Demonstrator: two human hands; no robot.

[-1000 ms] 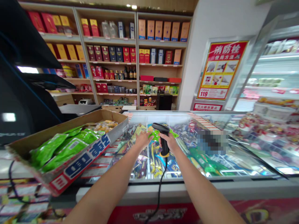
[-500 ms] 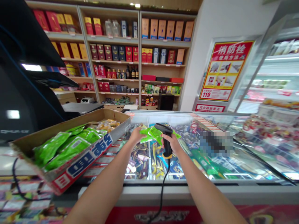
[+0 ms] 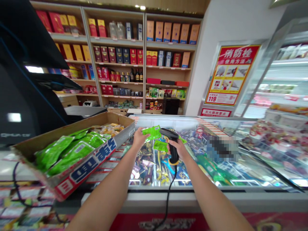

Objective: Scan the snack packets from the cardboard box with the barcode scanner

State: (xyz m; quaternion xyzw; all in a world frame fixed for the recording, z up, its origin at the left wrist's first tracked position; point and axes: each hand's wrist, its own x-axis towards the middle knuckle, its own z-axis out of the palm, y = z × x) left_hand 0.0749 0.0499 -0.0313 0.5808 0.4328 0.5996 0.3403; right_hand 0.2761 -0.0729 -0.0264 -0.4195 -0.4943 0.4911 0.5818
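My left hand (image 3: 140,138) is closed on a small green packet (image 3: 151,132), held up over the glass-topped freezer (image 3: 216,160). My right hand (image 3: 179,150) grips the handle of a black barcode scanner (image 3: 171,141) whose head points left toward the packet. The scanner's black cable (image 3: 168,199) hangs down between my forearms. More green packets (image 3: 160,146) lie on the glass just below the scanner head.
An open cardboard box (image 3: 79,166) with several green packets sits at the left on the freezer edge. A dark monitor (image 3: 24,96) stands far left. Shelves of boxed goods (image 3: 134,54) fill the back wall, and a red poster (image 3: 229,73) hangs at the right.
My left hand has lifted the green packet up off the glass and to the left of the scanner head. My right hand with the scanner has risen slightly.
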